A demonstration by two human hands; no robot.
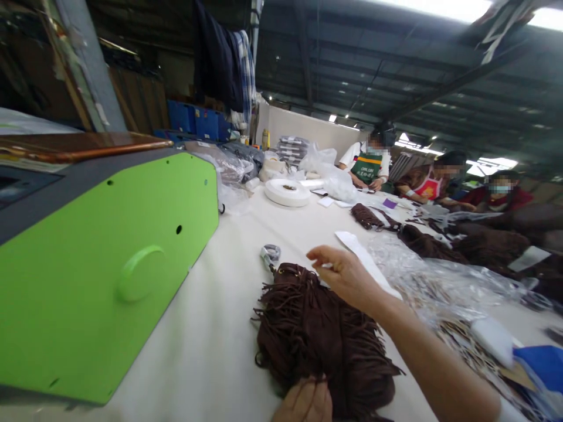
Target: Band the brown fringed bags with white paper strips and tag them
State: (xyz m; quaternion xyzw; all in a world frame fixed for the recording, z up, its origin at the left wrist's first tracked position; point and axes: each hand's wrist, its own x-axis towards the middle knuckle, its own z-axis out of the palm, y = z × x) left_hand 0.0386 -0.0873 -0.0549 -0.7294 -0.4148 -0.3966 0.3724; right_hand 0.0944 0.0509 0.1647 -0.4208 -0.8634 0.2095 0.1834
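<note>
A brown fringed suede piece (316,328) lies heaped on the cream table (211,328) in front of me. My left hand (304,402) shows only at the bottom edge, its fingers curled into the fringe at the near end. My right hand (341,271) hovers over the far end of the heap, forearm coming in from the lower right, fingers bent and held together. Whether anything is in them is hidden. A small metal clip or ring (270,256) lies just beyond the heap, by its gold-studded rim.
A large green machine housing (105,275) fills the left side. A white paper strip (365,261), crumpled clear plastic (440,281) and more brown fringed pieces (440,246) lie to the right. A white tape roll (287,192) sits farther back. Three people work at the far end.
</note>
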